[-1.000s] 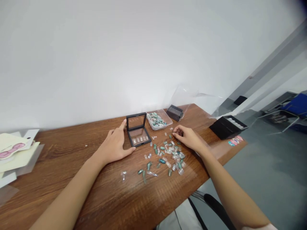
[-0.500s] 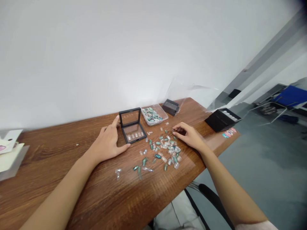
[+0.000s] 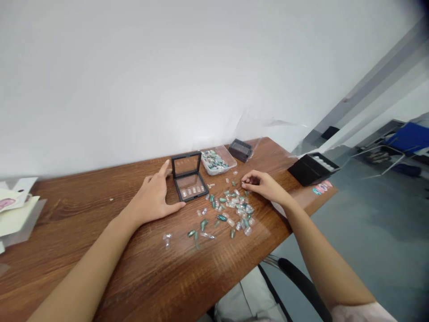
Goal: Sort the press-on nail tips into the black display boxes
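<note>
My left hand [image 3: 152, 197] lies at the left side of a small black display case [image 3: 190, 183], thumb and fingers spread. The thumb tip is at the case's front left corner. The case stands with its clear-windowed lid raised, and a row of several pale press-on nails [image 3: 193, 191] lies along its front edge. My right hand [image 3: 263, 185] is over the right side of a loose pile of green and clear press-on nails [image 3: 239, 208]. Its thumb and index finger are pinched together on a small pale press-on nail [image 3: 243, 183], mostly hidden by the fingertips.
Behind the pile, a clear plastic tub [image 3: 217, 169] holds more nails. Dark stacked cases [image 3: 240, 150] stand beside it, near clear plastic film [image 3: 264, 123]. A black box [image 3: 311, 170] sits at the right table edge. Papers [image 3: 18, 208] lie far left. The wall [image 3: 134, 89] borders the table.
The view has shifted slightly, so the things on the table appear a little further right. My right thumb and index finger look more tightly pinched. My left hand stays beside the case.
</note>
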Available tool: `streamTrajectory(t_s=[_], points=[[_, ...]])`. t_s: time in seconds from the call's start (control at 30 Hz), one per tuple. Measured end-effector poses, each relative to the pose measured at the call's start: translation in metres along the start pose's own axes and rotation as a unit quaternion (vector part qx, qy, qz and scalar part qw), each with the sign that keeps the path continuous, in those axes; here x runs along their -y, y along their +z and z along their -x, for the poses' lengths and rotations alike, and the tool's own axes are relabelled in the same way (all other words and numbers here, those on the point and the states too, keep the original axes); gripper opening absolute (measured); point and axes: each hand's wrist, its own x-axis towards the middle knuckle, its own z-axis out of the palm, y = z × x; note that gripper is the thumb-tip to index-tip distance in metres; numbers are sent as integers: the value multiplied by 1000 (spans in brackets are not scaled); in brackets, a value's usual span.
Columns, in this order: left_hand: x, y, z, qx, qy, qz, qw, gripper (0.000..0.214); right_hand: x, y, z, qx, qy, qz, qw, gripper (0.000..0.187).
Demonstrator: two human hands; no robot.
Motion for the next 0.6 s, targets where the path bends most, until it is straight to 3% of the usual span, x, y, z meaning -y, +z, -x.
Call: streamTrajectory(t_s=[0.17,0.3,0.43,0.6], points=[[-1,-1,0,1,2,12,1000,122,41,16,8,-30,-17,-62,998,35],[-2,-3,0,4,0,23,1000,125,87,42,11,32,-54,-103,993,30],[-2,-3,0,8,-1,29,1000,128,116,71,-11,111,-99,-89,985,20],[-2,-2,1,6,3,28,1000,125,127,103,-50,150,-122,-7,981,8]])
